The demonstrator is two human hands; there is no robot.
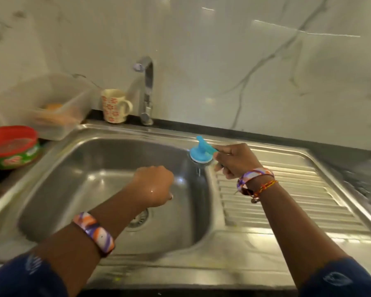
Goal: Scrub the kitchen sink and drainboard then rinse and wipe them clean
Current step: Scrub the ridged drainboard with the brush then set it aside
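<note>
Here, right hand (236,161) gripping blue scrubber (201,154) at sink (99,159) rim, left hand (153,186) fisted, empty

Single head-worn wide-angle view, looking forward and down from standing height, close over a steel sink (107,168) with drainboard (287,200) to the right. Tap (146,91) and marble wall (223,50) straight ahead. Both forearms entering from the bottom edge. Edges curved and blurred.
</note>
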